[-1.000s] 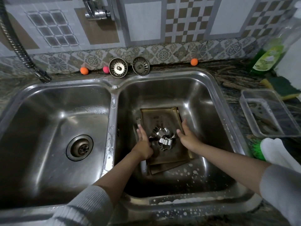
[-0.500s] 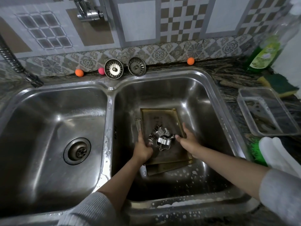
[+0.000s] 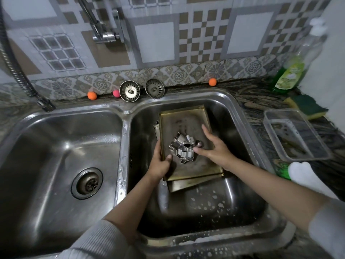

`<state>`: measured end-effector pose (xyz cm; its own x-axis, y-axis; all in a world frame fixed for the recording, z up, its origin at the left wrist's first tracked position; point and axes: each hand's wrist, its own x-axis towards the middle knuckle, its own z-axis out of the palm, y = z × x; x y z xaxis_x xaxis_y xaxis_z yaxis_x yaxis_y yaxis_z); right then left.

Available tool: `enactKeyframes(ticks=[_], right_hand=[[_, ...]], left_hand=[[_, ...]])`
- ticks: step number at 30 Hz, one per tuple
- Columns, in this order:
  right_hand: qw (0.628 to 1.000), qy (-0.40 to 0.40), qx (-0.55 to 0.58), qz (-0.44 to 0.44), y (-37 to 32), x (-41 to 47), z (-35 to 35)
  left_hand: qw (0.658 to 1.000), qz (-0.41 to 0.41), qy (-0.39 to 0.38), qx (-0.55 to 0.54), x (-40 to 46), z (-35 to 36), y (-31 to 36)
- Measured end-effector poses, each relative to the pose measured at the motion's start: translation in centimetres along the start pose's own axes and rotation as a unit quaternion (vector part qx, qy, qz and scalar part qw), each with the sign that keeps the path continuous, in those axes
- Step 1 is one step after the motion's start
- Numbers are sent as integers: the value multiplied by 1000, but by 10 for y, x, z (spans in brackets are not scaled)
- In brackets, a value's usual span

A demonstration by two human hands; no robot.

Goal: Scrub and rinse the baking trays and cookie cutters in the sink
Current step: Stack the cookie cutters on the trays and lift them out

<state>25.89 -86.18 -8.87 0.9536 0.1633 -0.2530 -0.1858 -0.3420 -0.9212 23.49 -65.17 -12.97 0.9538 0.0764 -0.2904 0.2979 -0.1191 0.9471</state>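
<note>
We look down into a double sink (image 3: 123,131). In the right basin sit two baking trays, stacked: the top tray (image 3: 186,120) brass-coloured and stained, the lower tray (image 3: 188,185) showing only along its edges at 6 and 9 o'clock of the top one. A cluster of metal cookie cutters (image 3: 183,148) rests on the top tray, near its centre.

Left hand (image 3: 160,163): fingers curled around the 9 o'clock edge of the top tray, thumb lying on its inner face. We record this as a grip on the tray.

Right hand (image 3: 216,148): fingers spread and mostly straight, palm down over the tray's 3 o'clock side. The thumb tip touches the cookie cutters; the forefinger reaches toward 12 o'clock along the tray. It grips nothing that we can see.

Foam flecks dot the basin floor at 6 o'clock of the trays and the front sink rim. The left basin holds only its drain (image 3: 86,183).

On the tabletop behind the sink, at 12 o'clock: two metal strainer plugs (image 3: 129,91) side by side, an orange ball (image 3: 92,95) and a pink ball (image 3: 116,93) to their left, another orange ball (image 3: 212,82) further right. A wall tap (image 3: 104,34) hangs above.

At 3 o'clock of the sink: a clear plastic container (image 3: 296,135), a green-and-yellow sponge (image 3: 308,106) beyond it, a bottle of green dish liquid (image 3: 291,73) at 1 o'clock. A white cloth (image 3: 306,174) lies near the container's 6 o'clock side.
</note>
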Motion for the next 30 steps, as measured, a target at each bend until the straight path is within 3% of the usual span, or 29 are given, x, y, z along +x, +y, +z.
enactKeyframes(ticks=[9,14,18,24,30], right_hand=[[993,24,-62,-95,-33,-8,-10],[986,44,-67,-143,-40,-10,-14],[981,60,-65,-173,-40,-6,-16],[969,81,-114,-203,-56,-1,-24],[958,82,-151,-228,-86,0,-37]], left_hand=[[996,57,-40,-51,-2,-4,48],[979,175,-90,56,2,-8,51],[957,214,-103,165,15,-14,53],[959,225,-19,171,21,-12,62],[956,242,10,167,34,-13,83]])
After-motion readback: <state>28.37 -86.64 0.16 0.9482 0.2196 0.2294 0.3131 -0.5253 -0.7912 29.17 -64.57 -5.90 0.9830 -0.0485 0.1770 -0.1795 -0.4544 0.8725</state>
